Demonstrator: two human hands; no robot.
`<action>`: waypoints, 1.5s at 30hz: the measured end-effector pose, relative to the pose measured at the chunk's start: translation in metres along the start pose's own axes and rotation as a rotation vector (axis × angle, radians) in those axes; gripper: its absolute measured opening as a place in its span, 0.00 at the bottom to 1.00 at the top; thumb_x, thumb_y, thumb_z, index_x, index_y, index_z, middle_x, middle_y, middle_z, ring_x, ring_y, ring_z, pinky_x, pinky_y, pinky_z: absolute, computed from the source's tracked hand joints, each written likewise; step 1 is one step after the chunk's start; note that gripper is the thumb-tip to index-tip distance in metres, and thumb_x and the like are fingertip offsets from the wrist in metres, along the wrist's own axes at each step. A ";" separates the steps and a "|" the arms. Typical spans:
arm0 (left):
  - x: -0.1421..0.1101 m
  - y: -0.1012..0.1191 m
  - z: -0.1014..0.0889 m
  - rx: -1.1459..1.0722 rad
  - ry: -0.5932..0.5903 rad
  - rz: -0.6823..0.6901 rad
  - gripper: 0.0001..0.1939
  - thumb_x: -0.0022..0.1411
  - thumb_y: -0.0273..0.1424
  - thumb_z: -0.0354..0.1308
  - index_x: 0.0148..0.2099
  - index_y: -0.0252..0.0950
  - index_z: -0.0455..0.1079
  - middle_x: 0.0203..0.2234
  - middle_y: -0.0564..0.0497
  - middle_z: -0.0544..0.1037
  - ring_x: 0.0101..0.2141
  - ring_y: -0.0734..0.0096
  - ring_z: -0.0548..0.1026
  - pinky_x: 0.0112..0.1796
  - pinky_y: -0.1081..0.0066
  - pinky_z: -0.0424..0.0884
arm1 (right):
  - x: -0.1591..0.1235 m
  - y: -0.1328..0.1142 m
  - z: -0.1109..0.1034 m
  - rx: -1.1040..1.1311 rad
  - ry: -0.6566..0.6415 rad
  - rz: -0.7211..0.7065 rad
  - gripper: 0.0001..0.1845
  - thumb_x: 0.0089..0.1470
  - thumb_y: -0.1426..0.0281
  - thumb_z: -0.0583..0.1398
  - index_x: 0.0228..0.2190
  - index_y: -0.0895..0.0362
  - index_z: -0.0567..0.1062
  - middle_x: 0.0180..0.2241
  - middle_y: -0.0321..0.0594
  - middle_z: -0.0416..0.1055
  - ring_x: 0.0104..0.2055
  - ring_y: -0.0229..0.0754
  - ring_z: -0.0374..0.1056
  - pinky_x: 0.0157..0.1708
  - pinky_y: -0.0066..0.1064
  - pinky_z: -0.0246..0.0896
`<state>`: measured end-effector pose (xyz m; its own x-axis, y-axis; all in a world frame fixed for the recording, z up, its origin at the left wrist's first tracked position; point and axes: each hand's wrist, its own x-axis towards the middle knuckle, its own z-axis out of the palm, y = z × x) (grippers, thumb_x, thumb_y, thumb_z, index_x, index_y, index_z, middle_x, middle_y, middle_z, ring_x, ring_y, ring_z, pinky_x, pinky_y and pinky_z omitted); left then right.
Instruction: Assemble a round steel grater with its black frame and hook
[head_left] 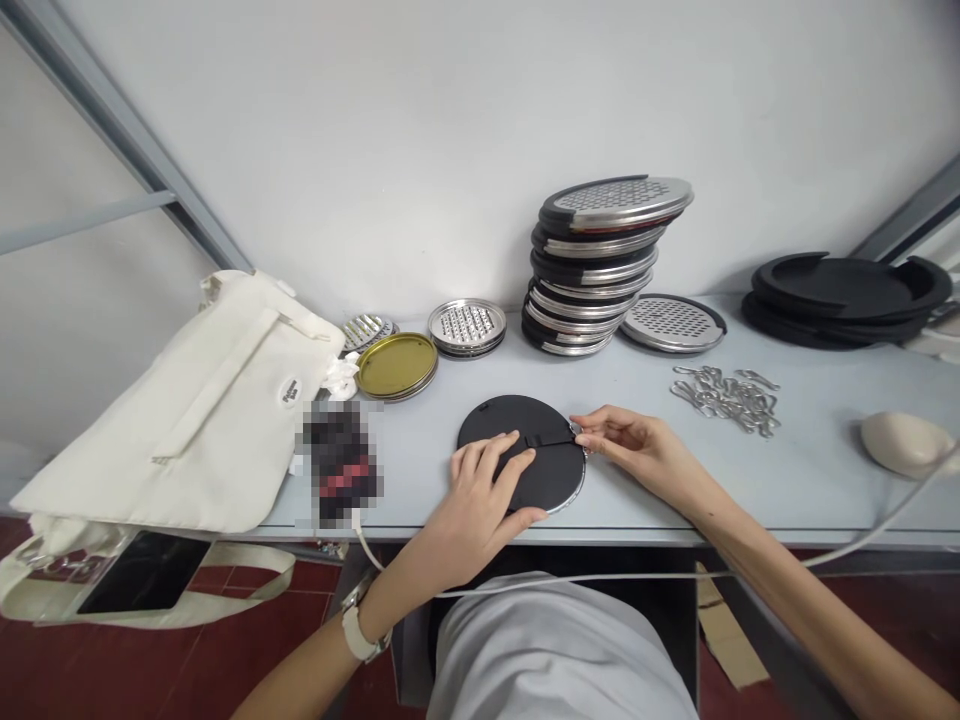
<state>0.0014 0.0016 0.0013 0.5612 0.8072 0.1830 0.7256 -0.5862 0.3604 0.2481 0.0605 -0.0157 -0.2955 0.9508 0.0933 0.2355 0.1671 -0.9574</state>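
Note:
A round black disc (517, 410) with a silver metal rim lies on the grey table in front of me. My left hand (484, 490) rests on it with fingers spread, pressing lightly on its face; the thumb reaches the near rim. A narrow black strap (551, 440) runs from the disc's middle to its right edge. At that edge my right hand (622, 440) is closed in a pinch on a small metal clip (576, 428), mostly covered by the fingertips. Behind the right hand lies a loose heap of silver wire clips (727, 398).
Grater discs in black holders form a tall leaning stack (600, 270). More grater discs (468, 325), gold lids (397, 362) and black round trays (840, 290) stand along the wall. A cream bag (195, 400) fills the left; a white mouse (904, 443) and cable are right.

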 end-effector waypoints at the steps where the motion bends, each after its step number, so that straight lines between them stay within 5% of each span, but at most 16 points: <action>1: 0.000 0.000 -0.001 -0.004 0.003 0.003 0.25 0.69 0.45 0.47 0.63 0.39 0.55 0.63 0.44 0.55 0.58 0.56 0.55 0.56 0.54 0.53 | 0.000 0.001 0.000 -0.008 -0.002 -0.011 0.19 0.52 0.54 0.63 0.37 0.56 0.77 0.37 0.44 0.78 0.41 0.48 0.73 0.43 0.37 0.68; 12: -0.004 0.018 0.003 0.179 0.047 -0.054 0.25 0.69 0.42 0.48 0.64 0.38 0.56 0.62 0.43 0.57 0.52 0.56 0.62 0.50 0.56 0.62 | -0.002 -0.003 0.006 -0.206 0.076 -0.115 0.17 0.58 0.57 0.58 0.41 0.55 0.77 0.38 0.44 0.77 0.40 0.47 0.72 0.43 0.37 0.67; 23: 0.028 0.052 0.044 0.610 0.211 -0.258 0.24 0.68 0.44 0.49 0.57 0.31 0.64 0.54 0.31 0.66 0.46 0.48 0.69 0.43 0.54 0.67 | 0.032 -0.010 0.017 -0.380 0.093 -0.262 0.14 0.61 0.68 0.52 0.40 0.54 0.77 0.39 0.44 0.73 0.43 0.47 0.70 0.46 0.39 0.65; 27: 0.033 0.051 0.033 0.528 0.179 -0.247 0.30 0.66 0.45 0.51 0.60 0.27 0.61 0.53 0.27 0.66 0.46 0.44 0.69 0.42 0.50 0.67 | 0.038 -0.011 0.017 -0.380 0.091 -0.236 0.13 0.61 0.67 0.53 0.39 0.54 0.77 0.40 0.43 0.74 0.43 0.47 0.70 0.46 0.40 0.64; 31: 0.026 0.026 -0.006 0.237 0.081 -0.085 0.27 0.66 0.46 0.50 0.58 0.33 0.63 0.52 0.37 0.67 0.49 0.50 0.67 0.46 0.53 0.66 | 0.035 -0.013 0.015 -0.384 0.118 -0.233 0.11 0.61 0.65 0.54 0.37 0.53 0.76 0.38 0.42 0.75 0.43 0.47 0.69 0.47 0.41 0.62; 34: 0.019 0.003 -0.026 0.144 0.045 0.062 0.34 0.61 0.48 0.57 0.63 0.38 0.56 0.61 0.39 0.57 0.58 0.50 0.58 0.54 0.51 0.60 | 0.035 -0.013 0.013 -0.462 0.160 -0.258 0.10 0.59 0.63 0.56 0.34 0.53 0.76 0.38 0.42 0.74 0.45 0.49 0.67 0.51 0.45 0.56; 38: 0.016 -0.009 -0.019 0.084 0.000 0.133 0.44 0.54 0.52 0.62 0.67 0.41 0.50 0.66 0.41 0.49 0.63 0.49 0.49 0.58 0.50 0.54 | 0.035 -0.013 0.012 -0.468 0.160 -0.238 0.11 0.60 0.63 0.56 0.34 0.53 0.76 0.37 0.42 0.74 0.42 0.48 0.67 0.48 0.43 0.57; 45: 0.014 0.001 0.003 0.121 0.057 0.079 0.40 0.57 0.48 0.61 0.67 0.42 0.52 0.65 0.39 0.50 0.64 0.46 0.48 0.58 0.48 0.52 | 0.030 -0.015 0.015 -0.403 0.149 -0.156 0.12 0.62 0.62 0.52 0.32 0.54 0.71 0.27 0.37 0.71 0.29 0.41 0.64 0.33 0.32 0.58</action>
<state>0.0113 0.0119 0.0010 0.5977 0.7586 0.2595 0.7245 -0.6496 0.2305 0.2215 0.0821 -0.0023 -0.2265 0.9284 0.2944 0.5489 0.3714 -0.7489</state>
